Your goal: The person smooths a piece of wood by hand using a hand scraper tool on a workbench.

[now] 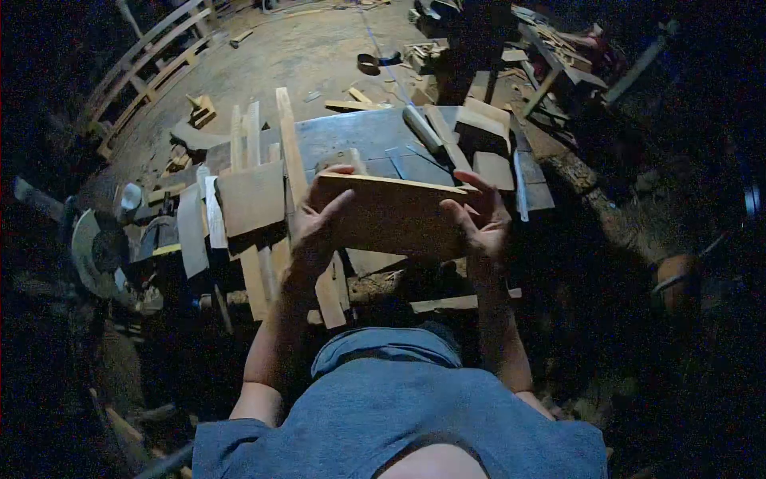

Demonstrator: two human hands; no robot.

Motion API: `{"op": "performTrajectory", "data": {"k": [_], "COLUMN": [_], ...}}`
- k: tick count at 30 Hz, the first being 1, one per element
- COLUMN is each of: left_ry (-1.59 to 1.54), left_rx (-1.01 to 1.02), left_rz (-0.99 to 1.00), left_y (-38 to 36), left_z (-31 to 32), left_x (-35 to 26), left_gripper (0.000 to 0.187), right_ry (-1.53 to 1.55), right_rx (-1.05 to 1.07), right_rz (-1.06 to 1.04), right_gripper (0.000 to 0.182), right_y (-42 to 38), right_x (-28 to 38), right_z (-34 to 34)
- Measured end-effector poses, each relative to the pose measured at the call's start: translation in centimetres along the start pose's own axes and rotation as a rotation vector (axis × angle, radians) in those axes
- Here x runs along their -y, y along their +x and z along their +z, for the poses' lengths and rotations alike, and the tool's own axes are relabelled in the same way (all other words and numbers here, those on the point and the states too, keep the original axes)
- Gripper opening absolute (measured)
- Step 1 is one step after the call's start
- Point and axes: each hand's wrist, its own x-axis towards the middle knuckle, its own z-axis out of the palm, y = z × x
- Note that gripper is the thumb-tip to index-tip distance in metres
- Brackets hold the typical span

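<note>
A rectangular wooden board (391,215) is held up in front of my body, its pale long edge on top and its broad face in shadow. My left hand (319,215) grips its left end, thumb on the near face. At the right end, my right hand (483,219) holds it with the thumb near the top corner and the fingers behind. Beneath and beyond the board lies a worktable (335,128) with a grey metal-like top. A squarish wood panel (251,198) rests left of my left hand. Long wooden strips (291,144) lie beside it.
Wood blocks (483,120) and a cylindrical piece (421,129) are on the table's right part. A round disc (94,247) stands at the left. Behind are a slatted wooden frame (152,84), a tape roll (368,64) on the ground and a bench with scraps (558,60).
</note>
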Motion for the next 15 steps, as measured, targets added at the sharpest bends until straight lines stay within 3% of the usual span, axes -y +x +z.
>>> {"op": "performTrajectory", "data": {"k": [4, 6, 10, 12, 15], "left_ry": [-0.139, -0.250, -0.128, -0.144, -0.019], "left_rx": [0.020, 0.071, 0.071, 0.178, 0.164], "left_rz": [-0.050, 0.006, 0.094, 0.122, 0.089], "left_y": [-0.3, -0.4, -0.1, -0.2, -0.9], "left_z": [-1.1, -1.8, -2.3, -2.5, -2.5], "left_x": [1.1, 1.5, 1.6, 1.5, 0.6], "left_gripper": [0.033, 0.034, 0.034, 0.034, 0.037], "right_ry": [0.167, 0.095, 0.160, 0.189, 0.168], "right_rx": [0.084, 0.091, 0.135, 0.160, 0.174], "right_rz": [0.105, 0.085, 0.113, 0.061, 0.053], "right_gripper": [0.039, 0.037, 0.034, 0.032, 0.030], "right_y": [-0.8, -0.9, -0.8, -0.7, -1.1], "right_x": [1.9, 0.8, 0.5, -0.8, -0.3], "right_z": [0.0, -0.3, -0.3, -0.5, -0.2]}}
